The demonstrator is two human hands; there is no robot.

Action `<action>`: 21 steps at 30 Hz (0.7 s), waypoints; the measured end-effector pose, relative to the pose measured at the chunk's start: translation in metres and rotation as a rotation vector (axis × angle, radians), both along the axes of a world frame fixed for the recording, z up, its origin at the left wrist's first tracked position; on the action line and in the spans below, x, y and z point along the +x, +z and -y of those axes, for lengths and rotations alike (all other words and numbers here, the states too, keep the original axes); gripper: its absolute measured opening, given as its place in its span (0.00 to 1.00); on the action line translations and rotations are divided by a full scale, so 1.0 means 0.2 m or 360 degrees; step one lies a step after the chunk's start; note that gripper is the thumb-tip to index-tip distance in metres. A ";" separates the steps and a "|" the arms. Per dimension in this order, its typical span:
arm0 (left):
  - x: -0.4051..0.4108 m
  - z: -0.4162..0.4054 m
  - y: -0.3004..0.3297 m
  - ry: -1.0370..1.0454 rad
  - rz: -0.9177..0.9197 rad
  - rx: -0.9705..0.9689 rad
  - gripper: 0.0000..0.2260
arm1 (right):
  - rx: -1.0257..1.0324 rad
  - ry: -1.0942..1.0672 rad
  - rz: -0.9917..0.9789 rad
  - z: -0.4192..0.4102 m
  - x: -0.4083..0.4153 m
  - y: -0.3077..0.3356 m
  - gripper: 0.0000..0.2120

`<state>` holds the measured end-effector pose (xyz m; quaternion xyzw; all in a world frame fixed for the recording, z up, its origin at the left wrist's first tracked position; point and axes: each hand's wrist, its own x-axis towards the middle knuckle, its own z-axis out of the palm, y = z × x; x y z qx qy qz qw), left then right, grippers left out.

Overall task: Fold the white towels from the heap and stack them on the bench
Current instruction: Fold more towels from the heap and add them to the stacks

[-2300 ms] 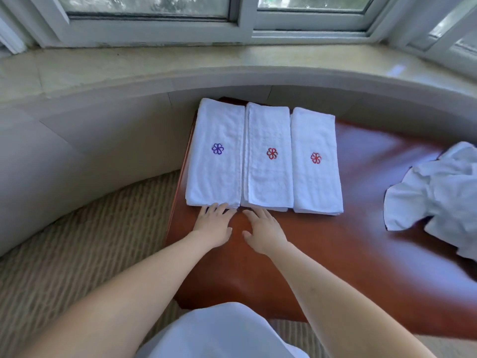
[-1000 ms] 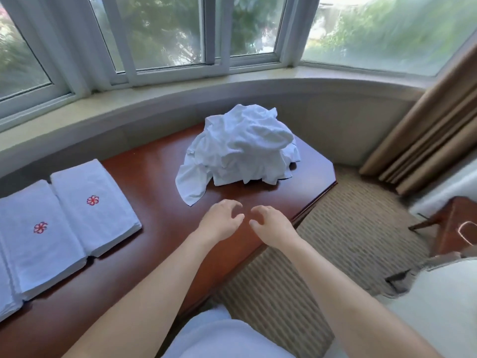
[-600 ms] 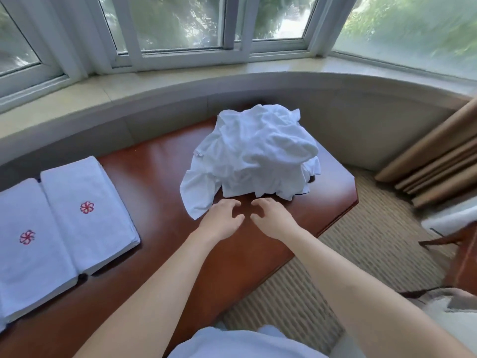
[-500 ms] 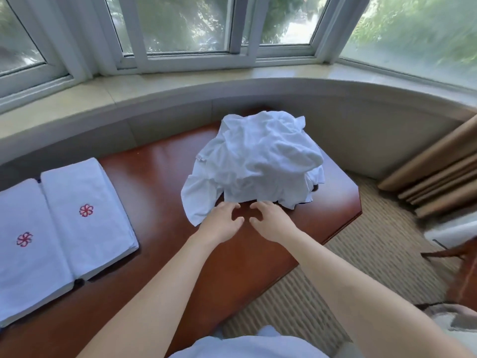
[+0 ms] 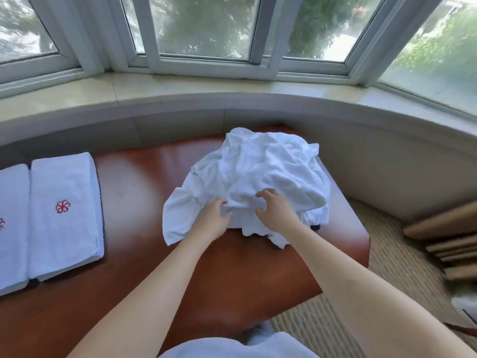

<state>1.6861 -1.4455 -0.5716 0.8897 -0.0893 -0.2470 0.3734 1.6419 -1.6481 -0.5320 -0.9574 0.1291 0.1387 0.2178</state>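
Observation:
A crumpled heap of white towels [image 5: 260, 177] lies on the right end of the red-brown bench [image 5: 144, 285]. Both hands are on its near side. My left hand [image 5: 213, 222] has its fingers curled into a fold at the heap's front left. My right hand [image 5: 275, 210] grips the bunched cloth just to the right of it, fingers and thumb curled round the fabric. At the bench's left end lie folded white towels side by side: one with a red flower [image 5: 64, 215] and another [image 5: 11, 228] cut off by the frame edge.
A curved stone wall and window sill [image 5: 232, 96] run behind the bench. Beige curtain folds [image 5: 449, 241] hang at the right over striped carpet [image 5: 382, 293]. Bare bench top lies between the folded towels and the heap.
My view turned from the folded towels to the heap. Both hands moved forward from above the bare bench onto the heap's near edge and closed on the cloth.

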 end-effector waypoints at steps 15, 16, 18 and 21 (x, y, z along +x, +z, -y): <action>-0.05 0.60 -0.02 0.1023 -0.0139 -0.0055 0.12 | -0.0155 0.0282 -0.0071 0.92 0.28 -0.09 0.08; -0.06 0.60 -0.01 0.1041 -0.0147 0.0002 0.15 | -0.0125 0.0301 -0.0082 0.92 0.29 -0.09 0.07; -0.07 0.58 0.01 0.1071 -0.0134 0.0087 0.18 | -0.0048 0.0304 -0.0100 0.94 0.31 -0.07 0.05; -0.07 0.55 0.07 0.1116 -0.0092 0.0137 0.20 | 0.0011 0.0304 -0.0020 0.96 0.37 -0.02 0.05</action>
